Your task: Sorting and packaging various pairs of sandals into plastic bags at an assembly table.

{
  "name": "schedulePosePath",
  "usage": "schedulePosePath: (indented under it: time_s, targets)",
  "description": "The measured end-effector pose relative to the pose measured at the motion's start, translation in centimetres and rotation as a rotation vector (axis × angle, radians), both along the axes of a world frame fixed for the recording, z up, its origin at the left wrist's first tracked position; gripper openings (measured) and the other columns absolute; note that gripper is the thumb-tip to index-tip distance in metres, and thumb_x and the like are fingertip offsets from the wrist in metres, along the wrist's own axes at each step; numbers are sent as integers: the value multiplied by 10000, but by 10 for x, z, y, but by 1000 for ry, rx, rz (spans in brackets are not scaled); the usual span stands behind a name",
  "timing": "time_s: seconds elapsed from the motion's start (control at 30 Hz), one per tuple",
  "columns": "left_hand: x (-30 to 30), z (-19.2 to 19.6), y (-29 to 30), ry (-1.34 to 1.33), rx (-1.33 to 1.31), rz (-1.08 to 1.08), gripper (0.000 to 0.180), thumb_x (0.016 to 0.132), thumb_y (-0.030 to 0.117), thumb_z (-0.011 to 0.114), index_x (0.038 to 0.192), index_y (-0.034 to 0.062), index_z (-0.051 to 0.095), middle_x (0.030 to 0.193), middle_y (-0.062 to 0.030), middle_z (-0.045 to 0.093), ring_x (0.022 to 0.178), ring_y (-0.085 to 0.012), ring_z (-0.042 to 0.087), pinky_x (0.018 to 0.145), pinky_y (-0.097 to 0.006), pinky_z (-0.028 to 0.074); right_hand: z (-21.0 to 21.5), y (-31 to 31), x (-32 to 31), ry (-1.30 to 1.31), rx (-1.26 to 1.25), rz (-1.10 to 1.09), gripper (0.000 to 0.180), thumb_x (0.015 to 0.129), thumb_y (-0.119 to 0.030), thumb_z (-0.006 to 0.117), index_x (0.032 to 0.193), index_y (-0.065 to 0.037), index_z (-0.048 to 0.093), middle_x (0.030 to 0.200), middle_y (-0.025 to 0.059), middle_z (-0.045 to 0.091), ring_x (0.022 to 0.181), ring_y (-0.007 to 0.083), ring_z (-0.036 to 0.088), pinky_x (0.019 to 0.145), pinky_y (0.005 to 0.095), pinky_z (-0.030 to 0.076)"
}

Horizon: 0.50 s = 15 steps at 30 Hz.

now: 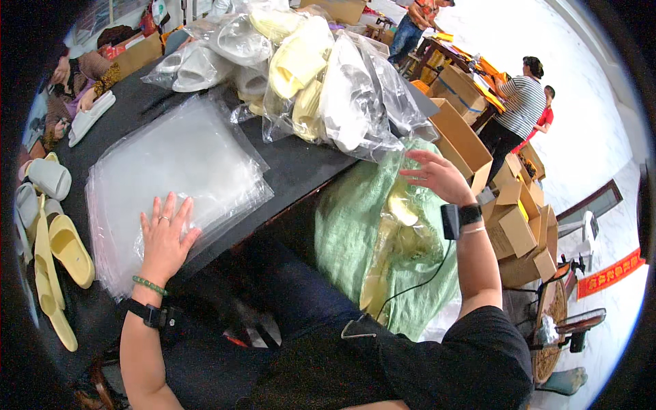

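My left hand [166, 234] lies flat, fingers spread, on the near corner of a stack of clear plastic bags [174, 164] on the black table [301, 167]. My right hand [437, 175] hovers open, fingers apart, above a large green sack [355, 225] beside the table; it holds nothing. Bagged yellow slippers [403, 225] show in the sack just below that hand. A pile of slippers packed in clear bags [321, 82] sits at the far side of the table, close to my right hand.
Loose yellow slippers [58, 263] and white slippers [48, 179] lie at the table's left end. A seated person [75, 75] works at the far left. Open cardboard boxes [509, 225] stand to the right, with other people [519, 109] at tables beyond.
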State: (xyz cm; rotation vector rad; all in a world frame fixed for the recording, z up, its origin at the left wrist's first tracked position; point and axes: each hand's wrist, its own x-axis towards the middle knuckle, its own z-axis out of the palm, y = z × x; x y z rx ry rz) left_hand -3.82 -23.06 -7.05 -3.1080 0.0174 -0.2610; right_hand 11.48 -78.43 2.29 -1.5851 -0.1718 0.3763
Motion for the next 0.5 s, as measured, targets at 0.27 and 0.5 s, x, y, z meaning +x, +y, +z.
schedulePosePath:
  time_s: [0.27,0.5]
  targets:
    - [2,-6,5,-5,69,-3,599,941,505,500,1477,262,389,1561,-97,296,1430,-388,245,1121,-644,159,-21,-168,-106,513,-181,31,299,953,-222,496,1068,31,607,1243,250,605,1182,394,578,946,529,507]
    - [4,-14,7,-44,113,-22,586,954,497,482,1486,279,370,1571,-83,278,1440,-377,234,1109,-653,192,-43,-300,-217,1108,-1203,-490,260,889,-190,552,982,2,702,1020,213,700,980,317,676,831,418,551]
